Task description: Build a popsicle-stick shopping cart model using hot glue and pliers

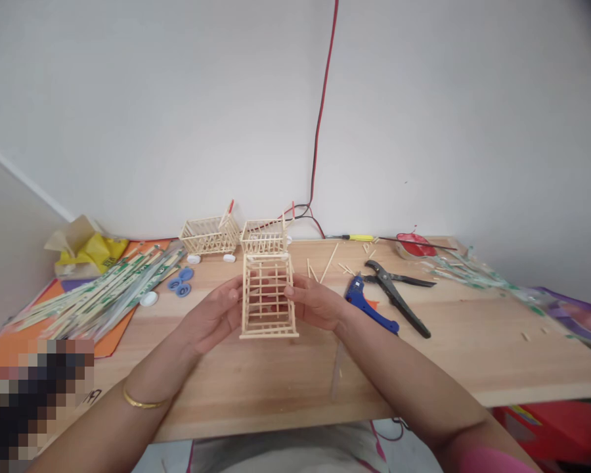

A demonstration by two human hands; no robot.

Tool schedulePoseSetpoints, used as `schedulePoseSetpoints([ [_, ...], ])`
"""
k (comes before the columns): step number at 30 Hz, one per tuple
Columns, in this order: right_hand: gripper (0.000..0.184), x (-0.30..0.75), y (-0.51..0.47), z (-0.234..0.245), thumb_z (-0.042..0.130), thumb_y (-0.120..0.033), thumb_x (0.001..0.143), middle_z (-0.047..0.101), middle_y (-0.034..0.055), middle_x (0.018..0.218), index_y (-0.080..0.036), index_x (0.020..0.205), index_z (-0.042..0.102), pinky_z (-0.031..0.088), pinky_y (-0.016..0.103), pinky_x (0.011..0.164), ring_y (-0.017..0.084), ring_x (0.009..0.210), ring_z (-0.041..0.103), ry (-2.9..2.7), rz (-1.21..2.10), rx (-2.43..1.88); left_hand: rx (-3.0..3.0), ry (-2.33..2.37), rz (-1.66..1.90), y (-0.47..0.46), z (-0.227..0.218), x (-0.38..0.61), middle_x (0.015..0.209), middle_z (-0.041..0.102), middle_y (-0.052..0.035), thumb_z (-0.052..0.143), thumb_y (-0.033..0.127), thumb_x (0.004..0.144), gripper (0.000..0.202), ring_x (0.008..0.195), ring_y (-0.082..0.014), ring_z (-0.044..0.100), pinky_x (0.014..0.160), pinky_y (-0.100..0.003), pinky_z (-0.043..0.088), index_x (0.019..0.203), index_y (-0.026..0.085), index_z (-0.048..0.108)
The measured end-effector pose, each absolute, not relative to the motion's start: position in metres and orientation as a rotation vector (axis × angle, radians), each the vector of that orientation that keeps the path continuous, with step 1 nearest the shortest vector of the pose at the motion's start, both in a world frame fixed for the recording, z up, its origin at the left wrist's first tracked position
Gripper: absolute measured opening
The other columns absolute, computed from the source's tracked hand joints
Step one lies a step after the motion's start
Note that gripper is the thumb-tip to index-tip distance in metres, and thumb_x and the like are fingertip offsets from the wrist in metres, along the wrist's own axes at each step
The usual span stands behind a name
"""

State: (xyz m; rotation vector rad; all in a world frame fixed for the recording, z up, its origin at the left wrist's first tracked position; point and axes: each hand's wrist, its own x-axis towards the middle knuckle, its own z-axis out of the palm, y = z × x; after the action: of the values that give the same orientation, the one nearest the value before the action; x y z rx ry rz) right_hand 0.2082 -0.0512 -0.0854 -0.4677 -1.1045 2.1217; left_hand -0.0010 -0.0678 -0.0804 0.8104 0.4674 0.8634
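Note:
Between my two hands is a small basket frame of thin wooden sticks (268, 333), its open lattice facing me. My left hand (217, 312) grips its left side, fingers partly behind the sticks. On the opposite side my right hand (315, 301) has its thumb against the right edge. Behind it stand two little stick-built shopping carts: the left cart (209, 236) has white cap wheels and a red-tipped handle, and the right cart (263, 235) is partly covered by the held frame. A blue glue gun (369, 309) lies right of my right hand.
Black-handled cutters (398, 299) and cut stick pieces (329, 263) lie at the right. Blue bottle caps (180, 284), a white cap (148, 299) and wrapped chopsticks (113, 289) are on the left. A yellow-handled screwdriver (359, 238) and a red-and-black cable (320, 125) are by the wall.

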Motion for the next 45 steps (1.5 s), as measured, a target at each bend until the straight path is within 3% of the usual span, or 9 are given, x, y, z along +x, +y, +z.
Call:
schedulePoseSetpoints([
  [6,0.051,0.207,-0.051,-0.085,0.075,-0.039,0.072,0.064,0.0084,0.12,-0.02,0.117,0.06,0.041,0.041,0.101,0.022,0.112,0.058,-1.121,2.126,-0.485,0.776,0.544,0.853,-0.067,-0.082,0.001,0.117,0.065,-0.0143,0.07,0.023,0.077,0.052,0.109,-0.0287,0.061,0.097,-0.041,0.043,0.125,0.014,0.055],
  [14,0.052,0.207,-0.052,-0.083,0.075,-0.043,0.07,0.066,0.0082,0.114,-0.02,0.113,0.059,0.043,0.041,0.097,0.022,0.109,0.059,-1.15,2.081,-0.577,0.815,0.536,0.831,-0.068,-0.081,-0.002,0.118,0.065,-0.0136,0.074,0.031,0.073,0.057,0.11,-0.0299,0.06,0.095,-0.041,0.045,0.124,0.015,0.056],
  [34,0.057,0.209,-0.052,-0.083,0.075,-0.04,0.072,0.065,0.0083,0.116,-0.022,0.121,0.053,0.046,0.038,0.094,0.021,0.108,0.06,-1.197,2.083,-0.524,0.847,0.549,0.798,-0.067,-0.083,-0.003,0.118,0.065,-0.016,0.074,0.022,0.073,0.05,0.114,-0.0301,0.058,0.099,-0.04,0.042,0.119,0.011,0.06],
  [41,0.05,0.209,-0.05,-0.09,0.075,-0.038,0.072,0.064,0.0075,0.118,-0.022,0.116,0.055,0.043,0.042,0.098,0.021,0.108,0.061,-1.089,2.095,-0.521,0.825,0.521,0.79,-0.068,-0.082,-0.004,0.119,0.065,-0.0137,0.073,0.026,0.074,0.059,0.111,-0.03,0.06,0.099,-0.042,0.042,0.129,0.016,0.052],
  [45,0.049,0.208,-0.05,-0.091,0.073,-0.038,0.074,0.064,0.007,0.12,-0.024,0.117,0.055,0.045,0.042,0.097,0.021,0.109,0.06,-1.054,2.092,-0.538,0.814,0.536,0.755,-0.068,-0.084,-0.005,0.12,0.065,-0.0136,0.069,0.021,0.078,0.053,0.109,-0.0285,0.061,0.097,-0.04,0.044,0.128,0.016,0.053],
])
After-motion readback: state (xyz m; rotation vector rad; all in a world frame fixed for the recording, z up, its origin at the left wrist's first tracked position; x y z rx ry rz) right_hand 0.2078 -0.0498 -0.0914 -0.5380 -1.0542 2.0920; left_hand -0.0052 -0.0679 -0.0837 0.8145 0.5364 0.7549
